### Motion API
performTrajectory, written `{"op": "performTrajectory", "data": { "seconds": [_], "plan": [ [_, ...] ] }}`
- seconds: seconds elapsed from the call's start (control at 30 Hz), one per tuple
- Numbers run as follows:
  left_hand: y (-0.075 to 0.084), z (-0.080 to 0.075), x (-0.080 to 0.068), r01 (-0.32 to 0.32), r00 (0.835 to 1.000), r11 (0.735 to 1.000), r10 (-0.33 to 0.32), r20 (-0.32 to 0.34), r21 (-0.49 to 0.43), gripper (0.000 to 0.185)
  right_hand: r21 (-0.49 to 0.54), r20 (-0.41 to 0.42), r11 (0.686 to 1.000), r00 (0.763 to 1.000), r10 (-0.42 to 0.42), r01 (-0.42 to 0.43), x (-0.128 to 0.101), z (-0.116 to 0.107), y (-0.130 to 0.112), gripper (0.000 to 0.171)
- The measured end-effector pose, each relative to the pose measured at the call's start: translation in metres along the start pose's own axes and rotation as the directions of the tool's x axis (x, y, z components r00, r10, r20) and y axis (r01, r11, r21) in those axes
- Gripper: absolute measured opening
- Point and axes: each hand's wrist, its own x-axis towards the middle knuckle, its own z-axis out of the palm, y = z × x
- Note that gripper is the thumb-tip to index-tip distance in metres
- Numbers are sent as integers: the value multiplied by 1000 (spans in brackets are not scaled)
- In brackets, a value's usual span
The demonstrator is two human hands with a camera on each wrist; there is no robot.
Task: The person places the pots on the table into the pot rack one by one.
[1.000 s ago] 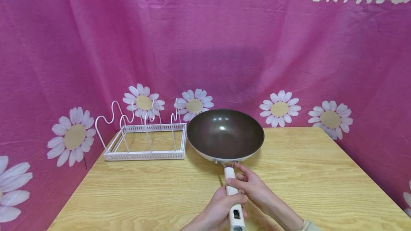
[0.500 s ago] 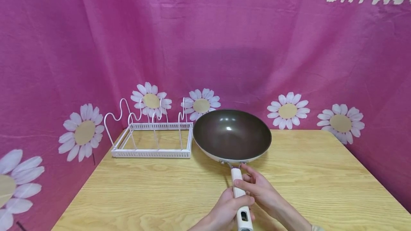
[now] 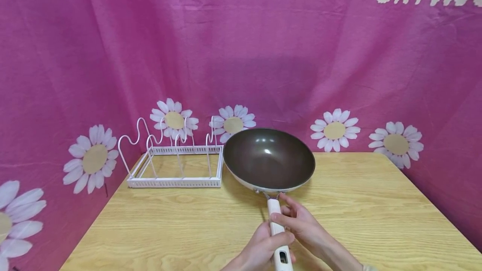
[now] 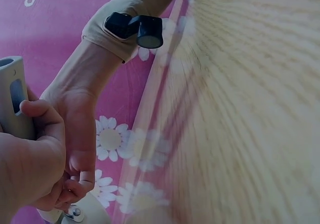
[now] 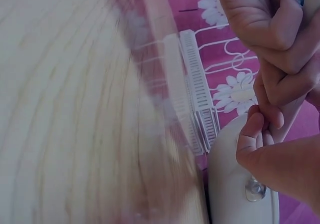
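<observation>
A deep frying pan (image 3: 269,160) with a dark inside and a cream outside faces up toward the head camera, its cream handle (image 3: 277,229) pointing at the person. The left hand (image 3: 261,244) grips the handle near its slotted end, thumb laid across the top. Farther up, the right hand (image 3: 306,225) holds the handle from the right side, thumb on top and forefinger reaching toward the bracket under the rim. In the right wrist view, curled fingers of both hands meet beneath the handle, beside the pan's cream outer wall (image 5: 235,184) and a metal rivet (image 5: 255,188).
A white wire rack (image 3: 175,183) with several wavy upright dividers stands left of the pan, its right end close to the pan's rim. The light wood table (image 3: 376,212) reaches back to a pink cloth (image 3: 263,53) printed with daisies, which also hangs at both sides.
The whole head view shifts right, then slightly back left, as the camera turns. Both hands keep their hold on the pan, which stays beside the rack.
</observation>
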Motion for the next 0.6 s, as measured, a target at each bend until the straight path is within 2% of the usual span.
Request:
{"op": "performTrajectory", "data": {
  "seconds": [0.3, 0.6],
  "plan": [
    [3, -6, -3, -11, 999, 999, 9, 43, 43, 35, -38, -9, 999, 999, -35, 35, 0, 4, 0, 86],
    [1, -9, -7, 5, 996, 1000, -7, 88, 12, 59, -44, 40, 998, 998, -44, 46, -2, 4, -2, 88]
  ]
}}
